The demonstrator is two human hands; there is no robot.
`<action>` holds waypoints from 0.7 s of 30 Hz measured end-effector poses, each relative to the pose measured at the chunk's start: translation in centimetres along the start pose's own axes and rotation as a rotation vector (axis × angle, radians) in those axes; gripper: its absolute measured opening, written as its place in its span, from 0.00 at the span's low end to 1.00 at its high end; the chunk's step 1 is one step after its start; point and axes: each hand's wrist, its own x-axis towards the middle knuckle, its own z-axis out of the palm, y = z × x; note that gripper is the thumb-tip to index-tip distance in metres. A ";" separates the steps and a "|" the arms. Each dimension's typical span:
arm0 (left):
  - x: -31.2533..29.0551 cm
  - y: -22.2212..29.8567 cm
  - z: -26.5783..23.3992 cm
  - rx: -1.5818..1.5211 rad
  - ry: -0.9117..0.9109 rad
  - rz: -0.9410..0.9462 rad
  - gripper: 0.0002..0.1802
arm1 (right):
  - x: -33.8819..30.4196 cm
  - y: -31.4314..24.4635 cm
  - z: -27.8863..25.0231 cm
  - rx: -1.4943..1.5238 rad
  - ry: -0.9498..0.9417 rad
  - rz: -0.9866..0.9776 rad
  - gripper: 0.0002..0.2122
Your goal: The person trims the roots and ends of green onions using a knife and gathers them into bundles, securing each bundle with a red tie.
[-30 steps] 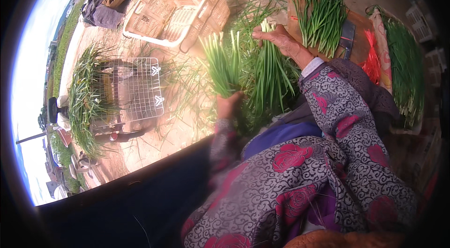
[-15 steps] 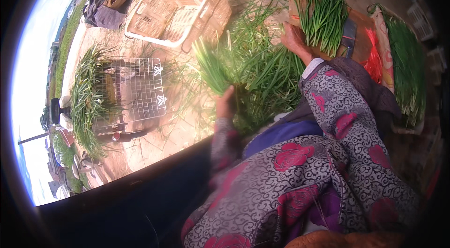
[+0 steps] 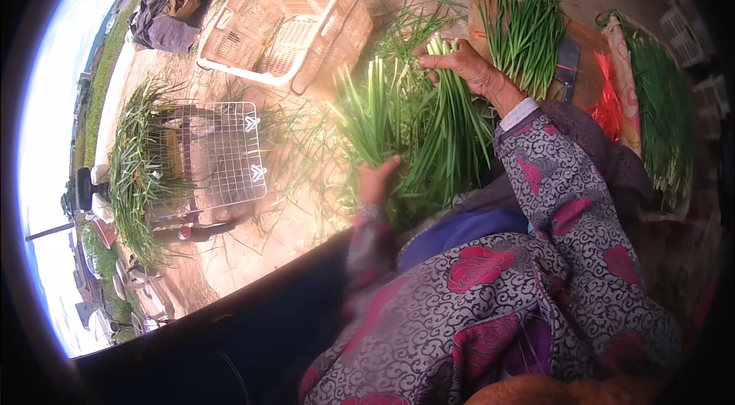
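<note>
Nearest the camera, 2 patterned sleeves reach forward over a dark edge. Low in the picture, the left hand [image 3: 377, 181] is closed around the lower ends of a bunch of green leaves [image 3: 417, 129], thumb up, so that the leaves fan up and away from it. Farther out, the right hand [image 3: 459, 62] has its arm bent at the elbow and its fingers pinched shut on the pale ends of a few long stalks [image 3: 448, 110] that hang down toward the bunch. Loose green leaves lie scattered on the sandy ground [image 3: 298, 213] around both hands. Left of them stands a wire basket [image 3: 218, 156], with a heap of cut greens [image 3: 134, 175] just beyond it. Past the hands, a white plastic crate [image 3: 287, 22] lies tilted on the ground. To the right, 1 trimmed bundle [image 3: 524, 30] rests on a brown board [image 3: 589, 68], with more greens [image 3: 658, 114] along the right rim. Far left show sky and a strip of grass.
</note>
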 end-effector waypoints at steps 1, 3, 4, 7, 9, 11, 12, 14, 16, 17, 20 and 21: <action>-0.2 -0.1 -0.1 0.013 0.017 0.020 0.17 | -0.6 -1.1 0.6 0.098 -0.066 0.059 0.12; -0.1 -0.1 0.1 -0.015 0.052 0.018 0.16 | -1.6 -2.3 0.1 0.273 -0.225 0.058 0.15; 0.0 -0.1 0.2 -0.030 0.072 0.017 0.16 | -2.1 -2.5 -0.5 0.379 -0.314 0.074 0.16; -0.2 0.4 -0.1 0.041 0.111 0.020 0.15 | -3.0 -4.4 -0.2 0.652 -0.477 -0.007 0.18; 0.2 0.6 -1.4 0.088 0.149 0.041 0.15 | -3.5 -6.3 -1.8 0.861 -0.695 -0.172 0.18; 0.3 1.7 -2.6 0.117 0.171 0.020 0.16 | -3.2 -7.9 -3.6 0.974 -0.874 -0.317 0.19; 0.1 2.1 -2.4 -0.015 0.114 0.015 0.17 | -3.2 -8.3 -3.7 0.930 -0.763 -0.308 0.19; -0.2 2.4 -2.5 -0.192 0.085 -0.057 0.21 | -3.4 -7.6 -2.2 0.625 -0.333 -0.086 0.16; 0.2 1.3 -2.7 -0.293 -0.116 -0.030 0.26 | -3.1 -4.8 0.8 0.434 -0.225 0.040 0.16; 0.6 1.0 -2.6 -0.303 -0.170 -0.020 0.28 | -2.9 -4.3 2.1 0.252 -0.228 0.040 0.16; 0.2 0.3 -0.8 -0.337 -0.183 0.033 0.33 | -2.9 -4.0 5.5 -0.161 -0.194 0.046 0.19; 0.1 0.2 -0.4 -0.300 -0.198 0.030 0.33 | -2.7 -3.5 5.8 -0.263 -0.194 0.021 0.23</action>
